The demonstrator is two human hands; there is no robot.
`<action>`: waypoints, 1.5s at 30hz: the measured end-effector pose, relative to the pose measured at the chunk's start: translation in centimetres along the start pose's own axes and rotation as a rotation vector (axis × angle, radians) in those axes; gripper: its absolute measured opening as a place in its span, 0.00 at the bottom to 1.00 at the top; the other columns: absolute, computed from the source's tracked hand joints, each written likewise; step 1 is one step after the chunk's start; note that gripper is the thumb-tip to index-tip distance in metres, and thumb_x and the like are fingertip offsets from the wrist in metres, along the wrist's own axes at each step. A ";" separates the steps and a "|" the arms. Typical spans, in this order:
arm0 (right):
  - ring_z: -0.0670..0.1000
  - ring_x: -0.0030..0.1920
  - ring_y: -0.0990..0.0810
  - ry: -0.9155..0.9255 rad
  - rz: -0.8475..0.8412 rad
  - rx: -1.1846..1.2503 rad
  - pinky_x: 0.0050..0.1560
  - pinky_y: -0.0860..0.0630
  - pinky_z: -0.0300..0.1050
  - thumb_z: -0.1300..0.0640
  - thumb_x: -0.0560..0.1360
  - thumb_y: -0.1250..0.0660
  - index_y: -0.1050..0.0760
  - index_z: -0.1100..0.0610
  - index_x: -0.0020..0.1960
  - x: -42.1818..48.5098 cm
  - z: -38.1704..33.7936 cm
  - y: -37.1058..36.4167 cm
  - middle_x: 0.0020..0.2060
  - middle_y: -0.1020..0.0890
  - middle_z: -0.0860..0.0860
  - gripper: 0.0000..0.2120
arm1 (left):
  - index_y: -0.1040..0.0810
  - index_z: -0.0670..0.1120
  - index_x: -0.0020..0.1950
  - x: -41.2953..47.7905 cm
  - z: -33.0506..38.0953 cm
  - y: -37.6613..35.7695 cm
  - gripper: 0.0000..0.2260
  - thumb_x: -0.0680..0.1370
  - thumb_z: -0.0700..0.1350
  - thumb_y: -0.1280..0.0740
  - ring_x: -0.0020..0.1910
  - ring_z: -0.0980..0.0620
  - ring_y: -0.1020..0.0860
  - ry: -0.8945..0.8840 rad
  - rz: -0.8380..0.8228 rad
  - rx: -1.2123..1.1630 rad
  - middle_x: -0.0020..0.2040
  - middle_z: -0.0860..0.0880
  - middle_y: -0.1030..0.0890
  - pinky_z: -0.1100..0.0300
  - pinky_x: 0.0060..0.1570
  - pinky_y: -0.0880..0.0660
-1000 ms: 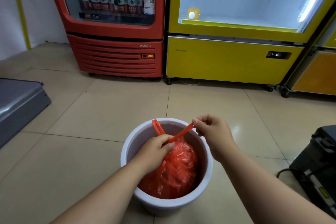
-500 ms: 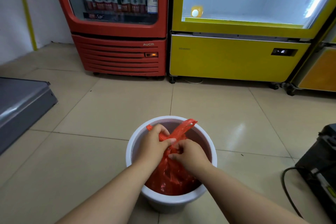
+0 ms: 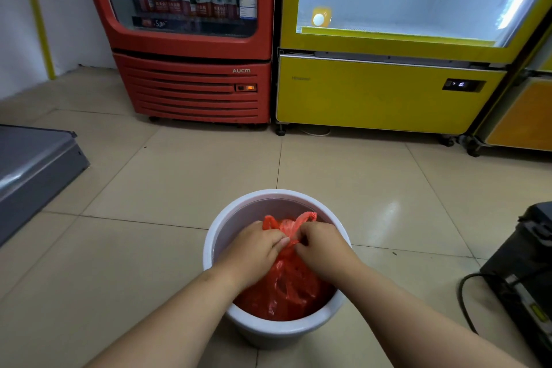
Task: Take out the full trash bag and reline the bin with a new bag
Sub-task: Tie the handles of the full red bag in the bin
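Observation:
A pale grey round bin [image 3: 248,203] stands on the tiled floor in front of me. Inside it sits a full red plastic trash bag [image 3: 286,293], its two handle loops sticking up at the top. My left hand [image 3: 254,248] and my right hand [image 3: 322,245] meet over the bag's neck, inside the bin's rim. Both pinch the red handles between fingers and thumb. The fingertips touch each other at the gathered plastic. The knot area itself is hidden under my fingers.
A red drinks fridge [image 3: 191,39] and a yellow glass-door fridge [image 3: 388,54] stand side by side behind the bin. A grey metal cabinet edge [image 3: 33,170] lies at the left. A black box with a cable [image 3: 525,272] sits at the right.
A second ago my right hand pulled one handle out to the right. Both hands have since come together and lower over the bag's neck, and the handles are folded down.

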State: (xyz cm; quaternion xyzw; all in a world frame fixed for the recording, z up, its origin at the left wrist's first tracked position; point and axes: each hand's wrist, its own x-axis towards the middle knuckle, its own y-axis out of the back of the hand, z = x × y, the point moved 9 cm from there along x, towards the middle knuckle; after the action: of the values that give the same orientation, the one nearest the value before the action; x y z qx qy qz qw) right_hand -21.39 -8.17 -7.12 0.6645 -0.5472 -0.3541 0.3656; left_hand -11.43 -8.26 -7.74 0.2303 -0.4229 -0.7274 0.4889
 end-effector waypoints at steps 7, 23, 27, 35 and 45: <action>0.50 0.43 0.26 0.090 0.007 0.079 0.40 0.34 0.35 0.60 0.73 0.34 0.27 0.52 0.41 -0.6 -0.4 0.4 0.38 0.23 0.47 0.04 | 0.29 0.48 0.30 -0.7 -1.3 -1.5 0.16 0.78 0.45 0.39 0.35 0.52 0.28 0.316 -0.133 -0.553 0.30 0.52 0.27 0.55 0.46 0.31; 0.58 0.51 0.21 0.219 0.022 -0.241 0.48 0.28 0.48 0.51 0.78 0.41 0.23 0.59 0.52 -2.0 -1.8 -0.5 0.50 0.20 0.55 0.13 | 0.17 0.42 0.47 -0.7 -2.0 -0.2 0.09 0.76 0.44 0.35 0.34 0.65 0.24 0.218 -0.171 -0.386 0.35 0.56 0.21 0.71 0.41 0.31; 0.59 0.51 0.21 0.185 -0.022 -0.333 0.41 0.36 0.44 0.53 0.79 0.42 0.24 0.60 0.51 -1.8 -1.4 -1.3 0.51 0.20 0.56 0.12 | 0.18 0.46 0.53 -0.5 -2.6 1.0 0.10 0.76 0.47 0.34 0.49 0.61 0.23 0.154 -0.103 -0.106 0.49 0.53 0.17 0.71 0.49 0.35; 0.58 0.48 0.21 0.097 -0.101 -0.416 0.41 0.33 0.45 0.61 0.75 0.43 0.24 0.59 0.50 -1.8 0.5 -2.0 0.51 0.20 0.56 0.10 | 0.18 0.50 0.50 -0.9 -4.7 2.8 0.08 0.75 0.50 0.34 0.54 0.52 0.22 0.180 0.004 0.093 0.52 0.52 0.17 0.60 0.55 0.29; 0.53 0.48 0.24 0.057 -0.166 -0.195 0.49 0.29 0.46 0.42 0.71 0.32 0.26 0.56 0.56 -0.7 1.1 -2.0 0.53 0.22 0.53 0.21 | 0.20 0.48 0.50 -0.4 -3.8 3.5 0.09 0.77 0.51 0.37 0.54 0.48 0.23 0.153 0.053 0.140 0.52 0.48 0.19 0.59 0.51 0.31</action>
State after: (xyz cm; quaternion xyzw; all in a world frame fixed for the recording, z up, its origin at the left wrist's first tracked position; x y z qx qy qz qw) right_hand -21.50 -7.34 -9.37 0.6787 -0.4425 -0.4156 0.4134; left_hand -6.64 -9.90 -6.87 0.3072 -0.4400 -0.6632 0.5217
